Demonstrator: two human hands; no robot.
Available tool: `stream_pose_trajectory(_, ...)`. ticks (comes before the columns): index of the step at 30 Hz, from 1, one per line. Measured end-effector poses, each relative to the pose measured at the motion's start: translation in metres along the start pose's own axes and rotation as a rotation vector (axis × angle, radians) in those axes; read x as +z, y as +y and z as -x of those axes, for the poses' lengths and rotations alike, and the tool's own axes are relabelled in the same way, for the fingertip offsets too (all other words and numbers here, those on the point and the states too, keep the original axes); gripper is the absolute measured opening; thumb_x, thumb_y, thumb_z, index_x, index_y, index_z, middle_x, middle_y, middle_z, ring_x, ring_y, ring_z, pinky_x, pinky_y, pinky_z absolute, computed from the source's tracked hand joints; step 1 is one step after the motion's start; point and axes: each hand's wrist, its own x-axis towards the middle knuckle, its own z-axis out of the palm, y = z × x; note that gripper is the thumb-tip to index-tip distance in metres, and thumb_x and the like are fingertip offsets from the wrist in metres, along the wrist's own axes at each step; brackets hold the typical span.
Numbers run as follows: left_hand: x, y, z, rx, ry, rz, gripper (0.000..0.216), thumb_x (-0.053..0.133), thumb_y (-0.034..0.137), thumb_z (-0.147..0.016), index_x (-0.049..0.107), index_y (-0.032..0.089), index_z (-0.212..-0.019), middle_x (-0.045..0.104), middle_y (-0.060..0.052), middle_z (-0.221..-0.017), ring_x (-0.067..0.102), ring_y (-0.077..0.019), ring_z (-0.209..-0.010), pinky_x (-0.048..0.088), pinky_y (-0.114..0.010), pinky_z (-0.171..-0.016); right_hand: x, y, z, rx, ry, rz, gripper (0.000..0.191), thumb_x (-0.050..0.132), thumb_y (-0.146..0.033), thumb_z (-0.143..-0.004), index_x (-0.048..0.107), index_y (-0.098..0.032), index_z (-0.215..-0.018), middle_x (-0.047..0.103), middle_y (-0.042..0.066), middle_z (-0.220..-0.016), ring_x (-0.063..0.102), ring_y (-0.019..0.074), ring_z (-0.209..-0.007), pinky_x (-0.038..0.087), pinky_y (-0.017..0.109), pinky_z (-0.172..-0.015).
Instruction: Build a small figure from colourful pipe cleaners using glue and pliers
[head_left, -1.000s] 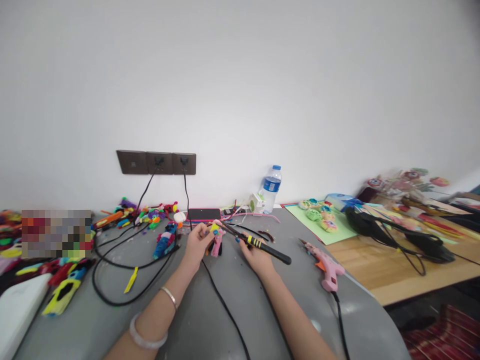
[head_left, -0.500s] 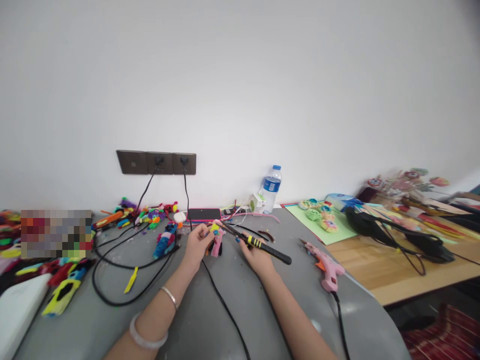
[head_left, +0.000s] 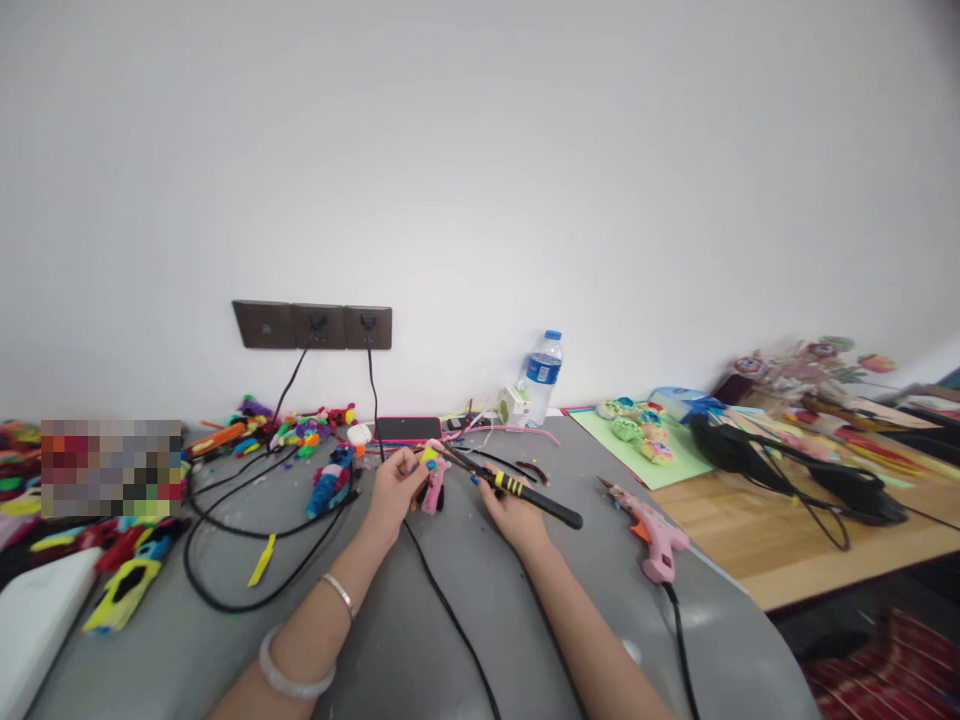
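In my left hand (head_left: 396,485), thumb and fingertips pinch a small pink and yellow pipe-cleaner figure (head_left: 433,485) just above the grey table. My right hand (head_left: 514,510) is closed around what looks like a slim black hair straightener (head_left: 536,497) with yellow bands on its handle. Its narrow tip points left and meets or nearly touches the figure's upper part; actual contact is too small to tell. Left of my left hand lies a blue and red pipe-cleaner figure (head_left: 328,483).
A pink glue gun (head_left: 660,540) lies right with its cord running forward. Black cables (head_left: 225,605) loop over the table (head_left: 360,640). Behind are a phone (head_left: 409,429), a water bottle (head_left: 541,375) and coloured pipe-cleaner pieces (head_left: 300,430). Green paper (head_left: 675,465) holds fuzzy pieces.
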Motion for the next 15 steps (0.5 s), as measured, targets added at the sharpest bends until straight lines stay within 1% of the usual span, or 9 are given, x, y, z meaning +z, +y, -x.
stream_pose_trajectory(7, -0.0010, -0.0024, -0.0003, -0.004, -0.006, 0.023, 0.043, 0.076, 0.031, -0.064, 0.034, 0.022, -0.060, 0.043, 0.008, -0.051, 0.049, -0.0109, -0.051, 0.037, -0.021, -0.053, -0.0003, -0.0004, -0.0006, -0.002, 0.021, 0.006, 0.033, 0.042, -0.040, -0.093, 0.069, -0.020, -0.091, 0.063, 0.003, -0.058, 0.063, 0.0205, -0.057, 0.044, 0.027, -0.054)
stream_pose_trajectory(11, -0.0003, -0.0009, 0.0000, -0.002, -0.020, 0.039, 0.042, 0.076, 0.030, -0.065, 0.034, 0.022, -0.061, 0.045, 0.008, -0.050, 0.051, -0.0118, -0.052, 0.038, -0.022, -0.054, -0.0012, -0.0008, -0.0010, -0.006, 0.014, -0.007, 0.032, 0.042, -0.039, -0.093, 0.068, -0.020, -0.089, 0.063, 0.002, -0.057, 0.063, 0.0198, -0.056, 0.043, 0.026, -0.053)
stream_pose_trajectory(15, 0.0004, -0.0003, 0.0002, -0.008, -0.028, 0.046, 0.043, 0.076, 0.031, -0.065, 0.034, 0.022, -0.061, 0.050, 0.007, -0.052, 0.054, -0.0128, -0.055, 0.039, -0.022, -0.055, -0.0020, -0.0010, -0.0014, -0.003, -0.013, -0.027, 0.034, 0.040, -0.039, -0.093, 0.067, -0.020, -0.087, 0.063, 0.002, -0.057, 0.062, 0.0196, -0.054, 0.043, 0.027, -0.053)
